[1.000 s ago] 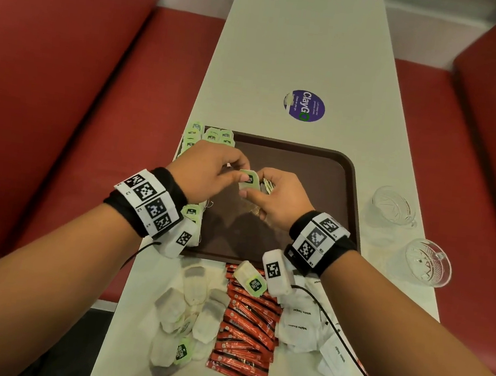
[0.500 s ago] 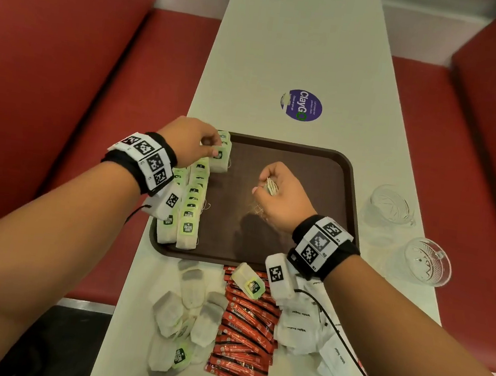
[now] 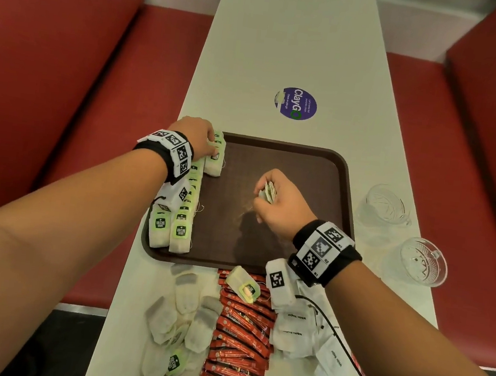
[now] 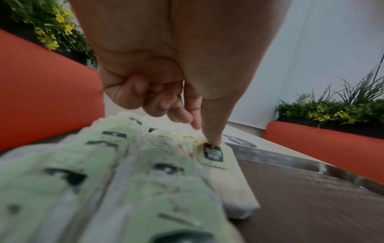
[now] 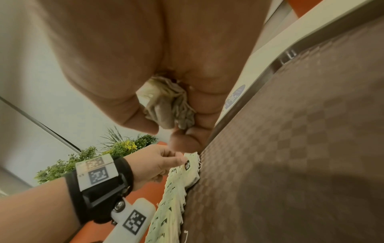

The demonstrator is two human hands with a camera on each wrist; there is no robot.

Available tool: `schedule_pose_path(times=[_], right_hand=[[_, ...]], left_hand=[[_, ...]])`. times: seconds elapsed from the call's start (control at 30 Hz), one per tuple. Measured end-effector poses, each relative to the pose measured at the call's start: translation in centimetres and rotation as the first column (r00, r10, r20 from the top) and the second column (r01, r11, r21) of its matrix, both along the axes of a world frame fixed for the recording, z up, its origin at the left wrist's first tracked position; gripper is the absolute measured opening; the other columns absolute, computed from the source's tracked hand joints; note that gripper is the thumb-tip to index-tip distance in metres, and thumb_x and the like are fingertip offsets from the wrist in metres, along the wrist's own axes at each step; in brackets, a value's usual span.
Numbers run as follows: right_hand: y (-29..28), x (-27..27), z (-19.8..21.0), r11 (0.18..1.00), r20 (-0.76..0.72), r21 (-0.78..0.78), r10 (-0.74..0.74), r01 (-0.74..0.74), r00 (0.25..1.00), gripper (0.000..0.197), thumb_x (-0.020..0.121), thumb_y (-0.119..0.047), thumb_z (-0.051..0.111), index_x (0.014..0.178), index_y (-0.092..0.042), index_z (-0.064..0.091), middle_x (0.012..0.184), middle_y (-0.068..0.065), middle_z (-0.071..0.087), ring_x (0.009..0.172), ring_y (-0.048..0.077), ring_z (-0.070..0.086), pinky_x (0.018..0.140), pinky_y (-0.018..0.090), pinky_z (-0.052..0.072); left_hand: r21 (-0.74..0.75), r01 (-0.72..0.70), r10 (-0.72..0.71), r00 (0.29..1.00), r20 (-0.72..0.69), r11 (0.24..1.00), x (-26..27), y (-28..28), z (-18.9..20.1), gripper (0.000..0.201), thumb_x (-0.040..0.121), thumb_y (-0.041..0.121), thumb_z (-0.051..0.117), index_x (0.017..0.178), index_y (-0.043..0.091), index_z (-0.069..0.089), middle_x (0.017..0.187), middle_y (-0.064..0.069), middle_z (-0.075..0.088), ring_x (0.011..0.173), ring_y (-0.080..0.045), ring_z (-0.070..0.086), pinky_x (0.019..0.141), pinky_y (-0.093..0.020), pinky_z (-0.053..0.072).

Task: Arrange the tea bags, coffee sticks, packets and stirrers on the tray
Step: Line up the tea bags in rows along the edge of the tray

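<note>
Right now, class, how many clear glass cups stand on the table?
2. Both stand on the table right of the tray: one glass cup beside its far right corner, the other nearer the person.

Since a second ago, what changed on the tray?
The left hand carried one tea bag from the right hand to the tray's far left, starting a third row, and presses it down. The right hand stayed, gripping its bundle; table piles unchanged.
</note>
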State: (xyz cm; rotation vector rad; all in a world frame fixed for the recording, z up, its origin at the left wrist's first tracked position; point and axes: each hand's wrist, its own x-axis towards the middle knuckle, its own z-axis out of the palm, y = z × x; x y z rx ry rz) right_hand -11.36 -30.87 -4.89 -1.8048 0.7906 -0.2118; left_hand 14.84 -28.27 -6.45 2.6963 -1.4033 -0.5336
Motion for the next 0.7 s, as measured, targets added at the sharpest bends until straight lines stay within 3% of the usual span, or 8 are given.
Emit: schedule_pose_path(times=[0.1, 0.2, 0.37, 0.43, 0.5, 0.57, 0.63, 0.7], right_hand=[[0.0, 0.1, 0.0, 1.0, 0.01, -0.006, 0.011, -0.011, 1.0, 0.021, 0.086, -0.002, 0.06, 0.097, -0.017, 0.049, 0.086, 0.006, 0.06, 0.06, 0.019, 0.063, 0.057, 0.031, 0.053], [0.0, 0.2, 0.2, 1.0, 0.026, 0.009, 0.03, -0.03, 0.999, 0.025, 0.087, -0.003, 0.062, 0.099, -0.02, 0.048, 0.094, 0.013, 0.062, 0.063, 0.019, 0.062, 0.059, 0.03, 0.055], [0.0, 0.3, 0.3, 0.999, 0.06, 0.031, 0.02, -0.022, 0.998, 0.03, 0.087, -0.004, 0.068, 0.105, -0.015, 0.047, 0.094, 0.01, 0.061, 0.063, 0.02, 0.063, 0.056, 0.028, 0.055], [0.1, 0.5, 0.4, 0.999, 0.056, 0.034, 0.025, -0.027, 0.998, 0.033, 0.086, -0.006, 0.07, 0.108, -0.014, 0.046, 0.097, 0.013, 0.062, 0.063, 0.025, 0.065, 0.057, 0.034, 0.057], [0.1, 0.5, 0.4, 0.998, 0.063, 0.06, 0.02, -0.024, 0.998, 0.037, 0.086, -0.005, 0.071, 0.11, -0.014, 0.044, 0.1, 0.014, 0.062, 0.062, 0.026, 0.065, 0.056, 0.036, 0.057], [0.3, 0.5, 0.6, 0.996, 0.075, 0.091, 0.014, -0.021, 0.997, 0.04, 0.086, -0.005, 0.071, 0.111, -0.015, 0.042, 0.1, 0.013, 0.063, 0.061, 0.025, 0.065, 0.055, 0.036, 0.056], [0.4, 0.7, 0.7, 0.994, 0.068, 0.102, 0.019, -0.026, 0.998, 0.042, 0.086, -0.006, 0.072, 0.112, -0.016, 0.041, 0.1, 0.014, 0.063, 0.061, 0.025, 0.066, 0.057, 0.04, 0.057], [0.6, 1.0, 0.7, 0.994, 0.062, 0.095, 0.042, -0.047, 0.997, 0.043, 0.086, -0.008, 0.073, 0.113, -0.016, 0.04, 0.099, 0.013, 0.062, 0.063, 0.028, 0.067, 0.062, 0.048, 0.058]], left_hand=[[0.015, 0.017, -0.017, 1.0, 0.002, 1.0, -1.1, -0.3, -0.3, 0.033, 0.087, 0.049, 0.065, 0.098, 0.018, 0.064, 0.096, -0.002, 0.064, 0.093, -0.025, 0.061, 0.076, -0.032, 0.049], [0.087, 0.068, -0.072, 0.997, 0.039, 0.994, -1.9, -0.5, -1.1, 0.042, 0.085, 0.052, 0.066, 0.104, 0.014, 0.064, 0.102, -0.006, 0.066, 0.096, -0.027, 0.062, 0.079, -0.034, 0.049], [0.084, 0.072, -0.077, 0.996, 0.055, 0.994, -2.3, -0.2, -0.1, 0.042, 0.088, 0.052, 0.062, 0.107, 0.014, 0.062, 0.106, -0.006, 0.066, 0.097, -0.028, 0.061, 0.078, -0.034, 0.048], [-0.035, 0.077, -0.076, 0.997, 0.028, 0.996, -2.7, 0.5, 1.1, 0.034, 0.09, 0.051, 0.06, 0.107, 0.021, 0.061, 0.101, 0.001, 0.064, 0.096, -0.023, 0.061, 0.076, -0.032, 0.046], [-0.245, 0.086, -0.116, 0.987, -0.11, 0.966, -3.4, 1.6, 2.5, 0.019, 0.09, 0.042, 0.065, 0.102, 0.027, 0.063, 0.094, 0.009, 0.064, 0.09, -0.011, 0.061, 0.074, -0.028, 0.044], [-0.423, 0.178, -0.293, 0.929, -0.225, 0.888, -4.7, 3.2, 4.5, 0.015, 0.087, 0.027, 0.073, 0.102, 0.028, 0.068, 0.093, 0.014, 0.063, 0.083, 0.007, 0.056, 0.074, -0.016, 0.043], [-0.483, 0.319, -0.475, 0.846, -0.243, 0.815, -6.1, 5.1, 5.9, 0.025, 0.084, 0.018, 0.077, 0.106, 0.025, 0.07, 0.097, 0.015, 0.061, 0.078, 0.015, 0.05, 0.069, -0.005, 0.036], [-0.481, 0.421, -0.566, 0.798, -0.207, 0.769, -7.1, 6.5, 6.3, 0.028, 0.082, 0.018, 0.078, 0.108, 0.025, 0.072, 0.099, 0.013, 0.059, 0.076, 0.014, 0.047, 0.067, -0.005, 0.033]])
